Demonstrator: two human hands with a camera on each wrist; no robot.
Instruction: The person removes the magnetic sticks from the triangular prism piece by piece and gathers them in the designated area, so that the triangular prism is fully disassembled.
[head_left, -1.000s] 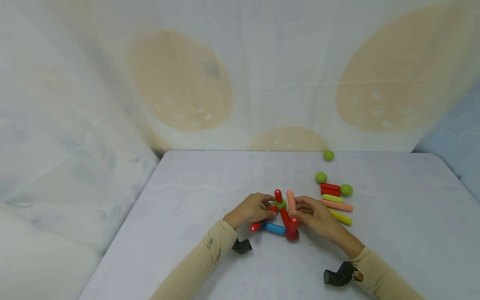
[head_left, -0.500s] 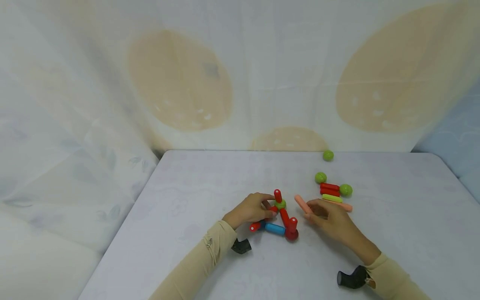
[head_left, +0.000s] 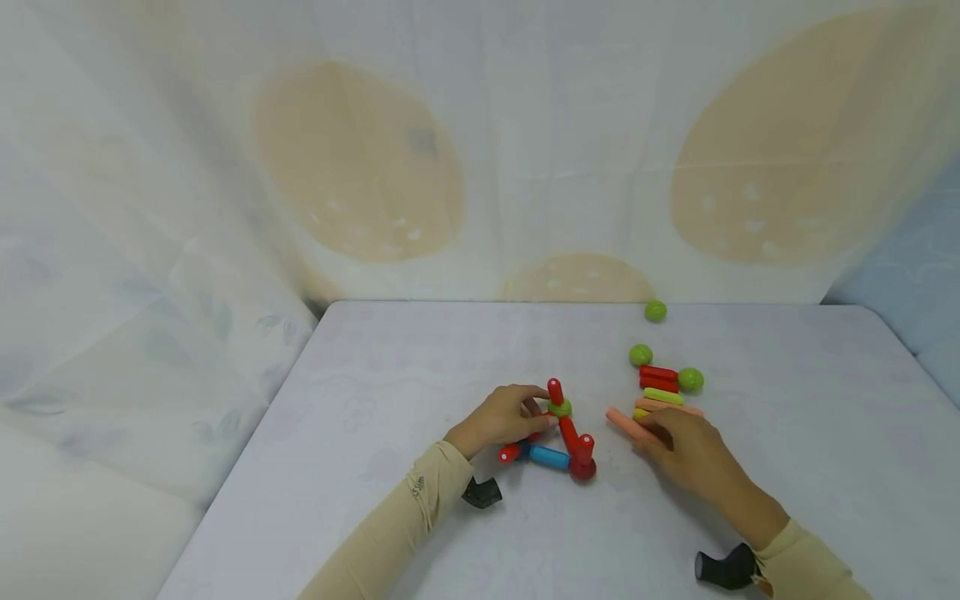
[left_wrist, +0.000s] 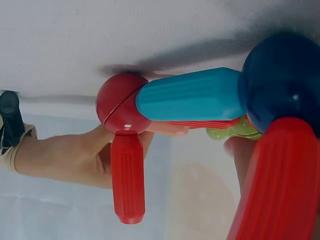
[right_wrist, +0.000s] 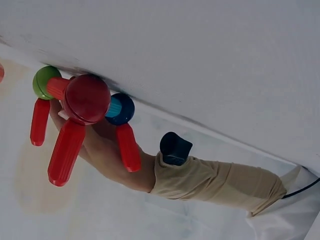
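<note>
The left hand [head_left: 501, 419] curls its fingers round the stick-and-ball structure [head_left: 558, 437] on the table [head_left: 390, 400], gripping it at the green ball [head_left: 559, 407], from which a red stick [head_left: 555, 390] stands upright; a blue stick [head_left: 551, 457] runs from near the left wrist to a red ball [head_left: 582, 469] on the side towards the right hand; the right hand [head_left: 686, 450] pinches a pink stick [head_left: 625, 422] lying on the table, apart from the structure; just beyond its fingers lie loose sticks [head_left: 660, 385] and green balls [head_left: 641, 355].
</note>
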